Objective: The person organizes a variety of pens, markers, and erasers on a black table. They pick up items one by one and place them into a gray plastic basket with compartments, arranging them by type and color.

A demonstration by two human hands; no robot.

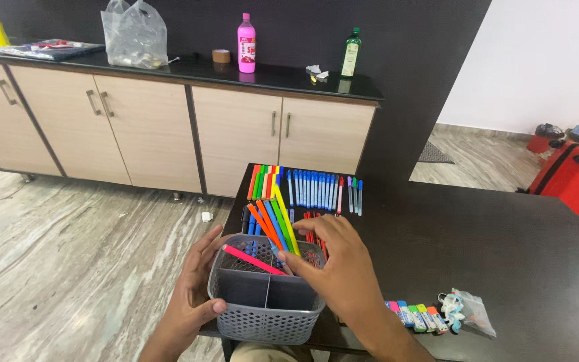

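Grey mesh organiser basket (266,315) w/ inner dividers sits at near edge of dark surface (490,248). Left hand (192,298) wraps basket's left wall, fingers curled on rim. Right hand (336,268) reaches over top right, fingers closed on a pink marker (252,260) lying slanted across the back compartment. Orange, blue, green, yellow markers (276,224) lean out the back. Beyond, rows of markers (266,181) & blue pens (313,190) lie flat. Small erasers (417,316) lie right of the basket.
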